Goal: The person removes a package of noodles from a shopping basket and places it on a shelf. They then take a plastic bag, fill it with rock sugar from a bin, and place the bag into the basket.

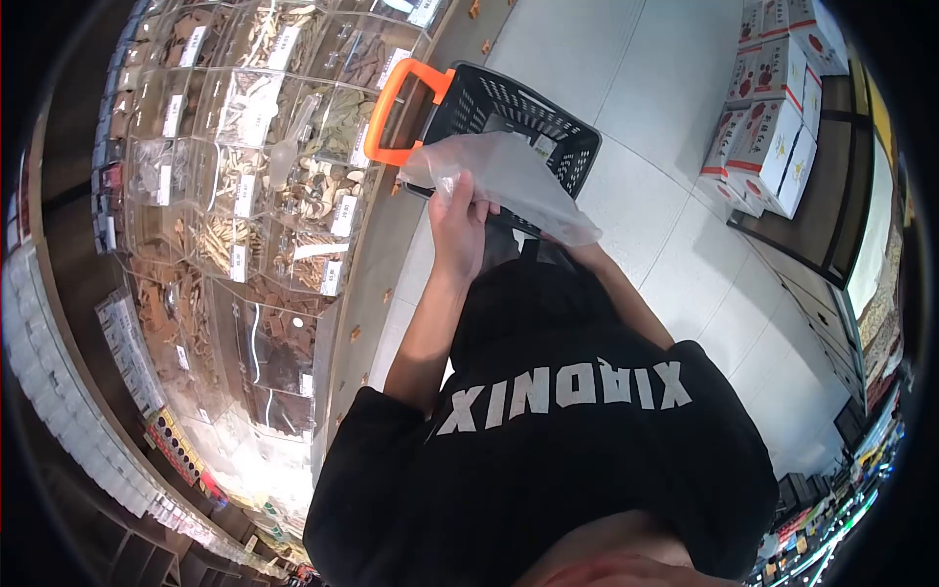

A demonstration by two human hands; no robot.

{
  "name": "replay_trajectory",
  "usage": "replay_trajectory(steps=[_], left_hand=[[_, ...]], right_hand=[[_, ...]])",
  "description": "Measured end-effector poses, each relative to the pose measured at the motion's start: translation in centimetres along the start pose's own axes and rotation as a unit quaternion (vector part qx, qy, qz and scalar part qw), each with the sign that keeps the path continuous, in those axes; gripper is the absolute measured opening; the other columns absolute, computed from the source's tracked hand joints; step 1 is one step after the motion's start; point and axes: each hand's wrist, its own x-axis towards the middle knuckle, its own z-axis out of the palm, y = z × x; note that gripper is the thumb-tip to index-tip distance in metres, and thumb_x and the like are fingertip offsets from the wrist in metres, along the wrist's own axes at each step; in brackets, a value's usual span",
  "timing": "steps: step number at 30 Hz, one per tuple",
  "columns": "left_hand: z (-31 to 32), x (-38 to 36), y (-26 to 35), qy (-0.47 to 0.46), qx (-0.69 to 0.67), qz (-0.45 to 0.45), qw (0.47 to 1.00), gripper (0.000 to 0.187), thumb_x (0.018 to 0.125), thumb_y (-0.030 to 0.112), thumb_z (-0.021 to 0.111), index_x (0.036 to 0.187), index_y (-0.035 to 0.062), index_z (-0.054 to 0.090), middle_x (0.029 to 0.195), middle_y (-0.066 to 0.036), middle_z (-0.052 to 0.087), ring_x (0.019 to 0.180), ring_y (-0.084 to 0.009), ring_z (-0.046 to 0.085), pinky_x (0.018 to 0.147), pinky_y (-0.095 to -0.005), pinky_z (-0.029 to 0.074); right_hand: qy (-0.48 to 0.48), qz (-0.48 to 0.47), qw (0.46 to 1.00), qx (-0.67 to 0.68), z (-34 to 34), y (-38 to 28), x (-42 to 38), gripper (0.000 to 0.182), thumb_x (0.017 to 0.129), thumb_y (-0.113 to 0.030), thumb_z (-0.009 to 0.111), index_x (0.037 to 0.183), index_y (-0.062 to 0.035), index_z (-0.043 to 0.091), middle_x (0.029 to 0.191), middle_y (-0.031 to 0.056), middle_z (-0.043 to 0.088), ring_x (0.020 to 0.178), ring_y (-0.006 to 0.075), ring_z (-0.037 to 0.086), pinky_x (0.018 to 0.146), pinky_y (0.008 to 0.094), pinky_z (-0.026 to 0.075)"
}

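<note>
A translucent plastic bag (509,181) stretches between my two hands. My left hand (458,220) is closed on its near left part, with the thumb lying on top of the film. At the bag's right end is my right hand (579,247), closed on that corner; the film covers most of its fingers. Below the bag stands a black shopping basket (577,157) with perforated sides and an orange handle (389,108). The bag hides part of the basket's inside, where a small pale label (544,147) shows.
On the left are clear bulk bins (264,176) of dried goods with price tags, edged by a ledge (377,264). White-and-red cartons (773,137) are stacked at the right by a dark-framed stand (841,196). Pale floor tiles (665,127) lie between.
</note>
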Motion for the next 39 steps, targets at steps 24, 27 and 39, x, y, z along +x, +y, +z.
replay_trajectory(steps=[24,27,39], left_hand=[[-8.0,-19.8,6.0,0.037,0.106,0.259,0.959,0.013,0.1,0.012,0.058,0.092,0.0025,0.055,0.074,-0.001,0.057,0.071,-0.0086,0.057,0.07,-0.0258,0.047],[-16.3,-22.2,11.0,0.164,0.105,0.351,0.916,0.024,0.104,0.024,0.05,0.091,0.0041,0.05,0.079,-0.006,0.055,0.076,-0.0154,0.056,0.074,-0.0299,0.047],[-39.5,-29.4,14.6,0.105,0.051,0.096,0.988,0.06,0.093,0.036,0.064,0.14,0.0007,0.049,0.134,-0.016,0.057,0.125,-0.0252,0.054,0.105,-0.0362,0.043]], right_hand=[[-0.167,0.102,0.981,0.013,24.0,-15.9,0.0,0.057,0.099,-0.036,0.062,0.14,-0.0005,0.046,0.131,0.0089,0.054,0.118,0.0184,0.052,0.103,0.0335,0.042],[-0.127,-0.03,0.984,0.124,30.3,-16.4,0.8,0.039,0.098,-0.03,0.064,0.123,-0.0009,0.059,0.116,0.0067,0.059,0.104,0.0162,0.057,0.091,0.0314,0.047],[-0.394,0.24,0.871,0.169,44.6,-24.8,-1.3,0.044,0.093,-0.025,0.07,0.125,0.0031,0.056,0.108,0.0113,0.067,0.096,0.0197,0.067,0.084,0.0352,0.055]])
